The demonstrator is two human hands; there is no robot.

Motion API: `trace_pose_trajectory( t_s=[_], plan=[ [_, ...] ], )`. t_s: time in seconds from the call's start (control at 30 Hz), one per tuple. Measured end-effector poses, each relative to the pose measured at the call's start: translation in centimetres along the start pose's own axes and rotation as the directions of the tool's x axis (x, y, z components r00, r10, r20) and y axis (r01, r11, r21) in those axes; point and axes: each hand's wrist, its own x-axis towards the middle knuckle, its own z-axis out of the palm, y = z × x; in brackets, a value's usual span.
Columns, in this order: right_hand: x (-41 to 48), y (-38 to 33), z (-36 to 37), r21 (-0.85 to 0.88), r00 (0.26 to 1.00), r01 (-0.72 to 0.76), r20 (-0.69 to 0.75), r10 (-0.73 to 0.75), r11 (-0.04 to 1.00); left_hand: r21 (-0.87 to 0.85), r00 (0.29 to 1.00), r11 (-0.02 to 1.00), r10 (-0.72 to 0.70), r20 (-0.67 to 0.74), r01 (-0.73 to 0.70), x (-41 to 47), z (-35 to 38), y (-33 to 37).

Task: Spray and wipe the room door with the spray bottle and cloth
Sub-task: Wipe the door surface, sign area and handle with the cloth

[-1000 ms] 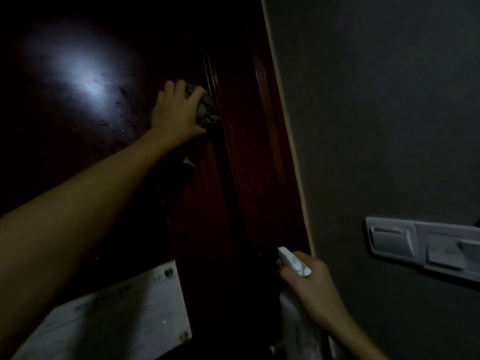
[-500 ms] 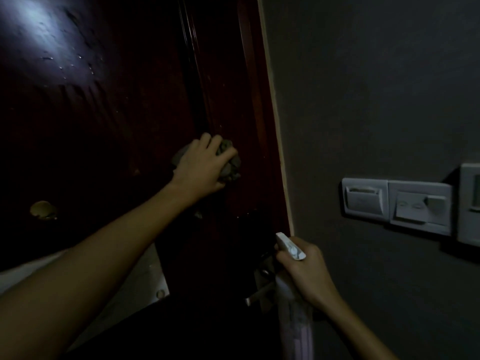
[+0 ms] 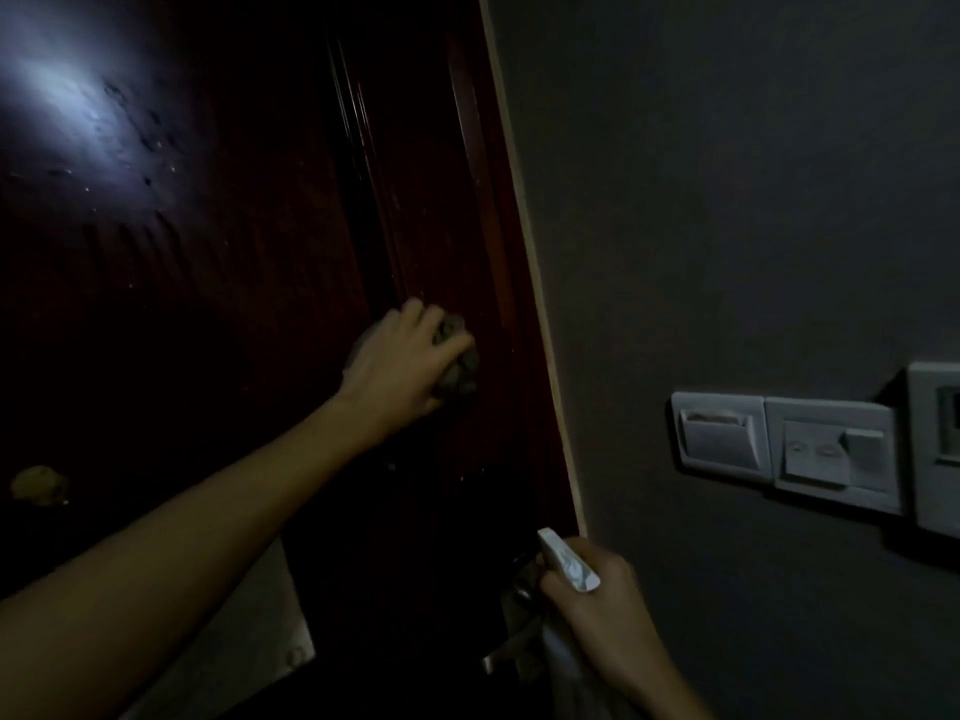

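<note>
My left hand [image 3: 400, 366] grips the bunched cloth [image 3: 457, 361], pressing it on the door [image 3: 234, 304] near its right edge, about 10 o'clock from my right hand [image 3: 602, 615]. That hand is curled round the bottle [image 3: 569, 561] at 6 o'clock in view, just beside the handle [image 3: 511, 652]. Switches [image 3: 831, 449] sit on the wall [image 3: 727, 200] at 3 o'clock. Droplets [image 3: 150, 142] bead the door at 10 o'clock.

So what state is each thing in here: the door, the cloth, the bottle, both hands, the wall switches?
door, droplets on its lit patch
cloth, bunched, pressed on the door
left hand, grips the cloth
spray bottle, roughly upright, held low by the door's edge
right hand, grips the spray bottle
wall switches, positions too dim to tell
</note>
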Motion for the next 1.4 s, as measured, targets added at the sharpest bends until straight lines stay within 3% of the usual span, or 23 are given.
trace_pose_trajectory(
  t_s=[0.13,0.33,0.47,0.6,0.83,1.13,1.4],
  plan=[
    [1.9,-2.8,-0.1,0.006,0.994,0.109,0.0,-0.109,0.994,0.024,0.979,0.981,-0.19,-0.077,0.192,6.6,-3.6,-6.3],
    [5.7,-6.5,-0.8,0.021,0.981,0.193,-0.006,-0.193,0.981,0.028,0.937,0.95,-0.302,-0.174,0.311,14.1,-6.6,-12.5],
    [6.9,-8.3,-1.5,0.03,0.962,0.273,-0.012,-0.273,0.962,0.024,0.926,0.936,-0.342,-0.156,0.35,17.5,-7.3,-13.0],
    [6.9,-8.2,-1.9,0.025,0.957,0.289,-0.018,-0.288,0.957,0.018,0.954,0.96,-0.276,-0.116,0.28,17.2,-5.7,-10.9],
    [3.6,-4.8,-2.1,0.05,0.983,0.182,0.018,-0.183,0.982,0.044,0.994,0.994,-0.1,0.033,0.098,11.4,-0.3,-1.1],
    [-0.8,-1.2,-2.8,-0.019,1.0,0.026,0.016,-0.026,0.999,-0.035,0.982,0.999,0.03,0.185,-0.023,2.0,5.1,9.1],
    [-0.7,-0.4,-3.8,-0.023,0.999,0.01,-0.031,-0.011,1.0,-0.066,0.961,0.994,0.102,0.258,-0.088,0.1,5.1,9.5]
  ],
)
